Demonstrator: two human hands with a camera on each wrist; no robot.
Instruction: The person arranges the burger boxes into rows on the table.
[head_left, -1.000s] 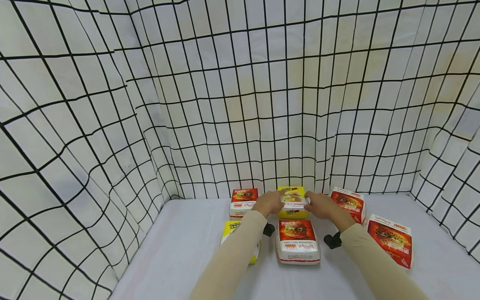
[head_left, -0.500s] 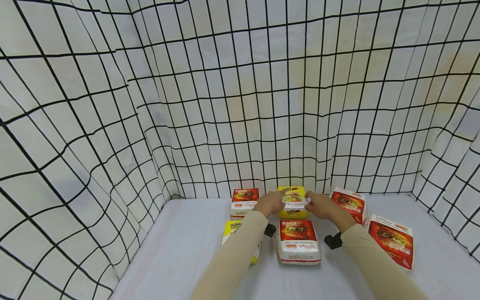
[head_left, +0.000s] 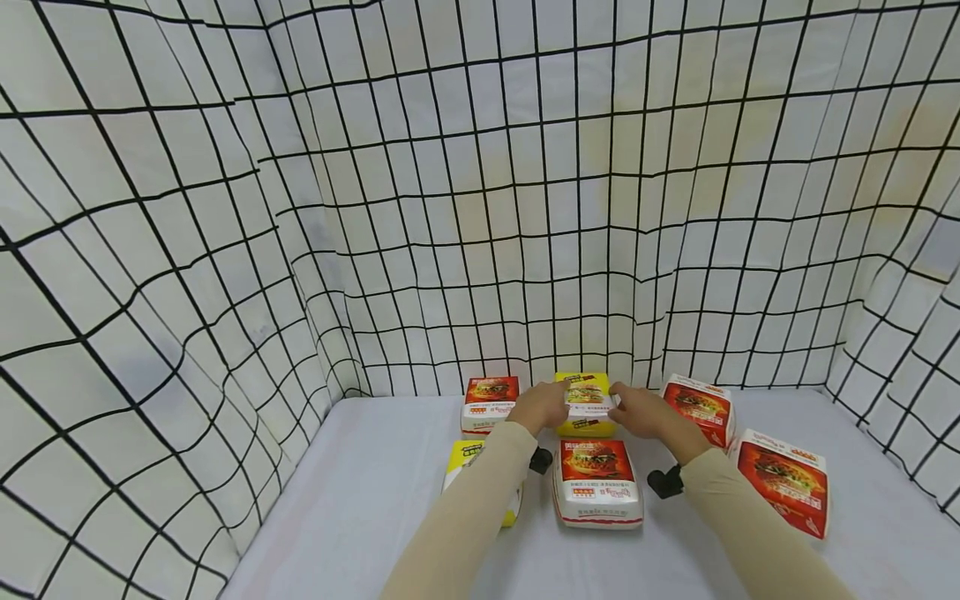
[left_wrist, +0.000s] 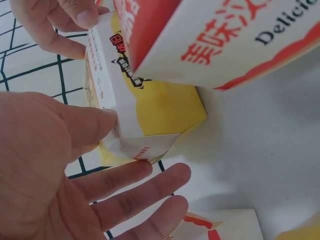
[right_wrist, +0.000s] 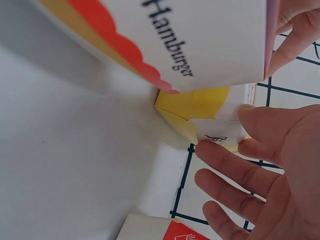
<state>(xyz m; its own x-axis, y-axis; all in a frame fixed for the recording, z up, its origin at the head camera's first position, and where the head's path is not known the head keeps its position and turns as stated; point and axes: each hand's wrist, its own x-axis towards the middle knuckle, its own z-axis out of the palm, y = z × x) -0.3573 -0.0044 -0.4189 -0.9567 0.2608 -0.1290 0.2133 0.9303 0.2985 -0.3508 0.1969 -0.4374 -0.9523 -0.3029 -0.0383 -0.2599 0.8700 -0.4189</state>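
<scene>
Hanging at far left, black netting over white sheeting; both continue across the back. White bench below. Near-left yellow box comes first, mostly hidden under the person's left sleeve. Behind it, back-left red box, lower corner overlapped by the left hand. That hand grips the left end of the central yellow box, thumb on the top edge, fingers against the side, outer fingers spread. Central yellow box sits at the rear of the bench, close to the netting, between the two hands. Directly in front of it, the front-centre red box, burger picture upward. Next, the right hand, pinching the opposite end of the same yellow box, thumb on top, lower fingers fanned out. Right sleeve slants toward the viewer. Beyond the right wrist, back-right red box, set at an angle. Farthest right and nearer, near-right red box, also angled, partly covered by the sleeve.
</scene>
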